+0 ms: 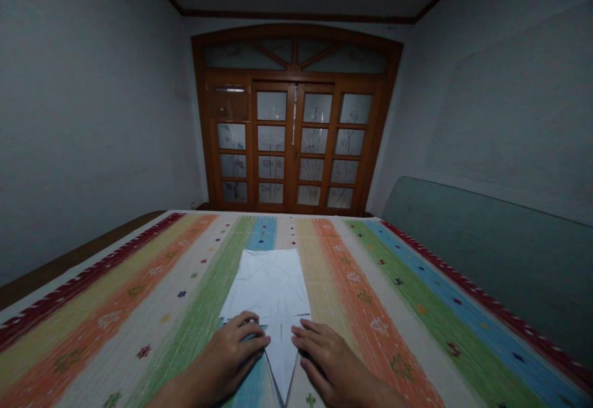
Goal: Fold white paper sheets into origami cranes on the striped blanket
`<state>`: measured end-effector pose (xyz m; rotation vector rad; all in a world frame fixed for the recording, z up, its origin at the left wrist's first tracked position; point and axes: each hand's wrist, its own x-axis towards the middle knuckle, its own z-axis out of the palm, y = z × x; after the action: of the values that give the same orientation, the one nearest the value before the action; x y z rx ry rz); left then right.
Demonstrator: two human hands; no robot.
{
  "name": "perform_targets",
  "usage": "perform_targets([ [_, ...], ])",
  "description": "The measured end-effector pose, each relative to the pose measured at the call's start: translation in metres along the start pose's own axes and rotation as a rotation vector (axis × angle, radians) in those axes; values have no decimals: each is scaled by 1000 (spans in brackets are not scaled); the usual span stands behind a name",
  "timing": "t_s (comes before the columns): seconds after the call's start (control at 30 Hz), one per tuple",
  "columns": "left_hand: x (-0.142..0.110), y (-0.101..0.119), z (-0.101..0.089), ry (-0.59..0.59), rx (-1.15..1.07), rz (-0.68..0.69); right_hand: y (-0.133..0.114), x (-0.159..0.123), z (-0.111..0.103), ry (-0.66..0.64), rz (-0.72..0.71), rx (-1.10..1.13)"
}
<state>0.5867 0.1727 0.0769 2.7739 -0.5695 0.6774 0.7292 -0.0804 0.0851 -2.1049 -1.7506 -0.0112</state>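
A folded sheet of white paper [271, 284] lies flat on the striped tablecloth in front of me. Its far part is broad, and its near part narrows to a long point aimed at me. Creases run across its surface. My left hand [235, 349] rests at the left side of the narrow part, fingers slightly bent and apart, fingertips touching the paper's edge. On the opposite side, my right hand [327, 355] lies with its fingers spread, their tips at the right edge of the fold. Neither hand grips the paper.
The tablecloth [194, 306] with coloured stripes covers the table. A pale greenish panel [491, 253] stands along the right side. Beyond the table's far edge are wooden doors with glass panes [317, 142], between plain walls.
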Motion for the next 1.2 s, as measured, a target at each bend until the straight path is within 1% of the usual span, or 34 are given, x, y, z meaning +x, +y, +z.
perform_targets([
  [0.17, 5, 2, 1, 15, -56, -33, 4, 0, 5, 20, -23, -23],
  [0.3, 17, 3, -2, -45, -116, -108, 5, 3, 12, 13, -118, -65],
  [0.37, 22, 4, -2, -65, -137, -132, 5, 5, 15, 3, -144, -82],
  [0.5, 25, 5, 1, -54, -186, -166, 8, 6, 20, 5, -133, -94],
  [0.63, 22, 8, 1, -84, -213, -205, 12, 5, 21, 40, -117, -89],
  [0.8, 21, 12, -1, -121, -202, -181, 8, 3, 16, 68, -84, -30],
  [0.9, 23, 14, -2, -112, -204, -152, 7, 3, 13, 39, -52, 3],
  [1.03, 25, 17, -7, -111, -254, -130, 10, 3, 15, 11, -48, 27],
  [1.2, 21, 14, -6, -117, -283, -130, 9, 3, 17, 36, -45, 14],
])
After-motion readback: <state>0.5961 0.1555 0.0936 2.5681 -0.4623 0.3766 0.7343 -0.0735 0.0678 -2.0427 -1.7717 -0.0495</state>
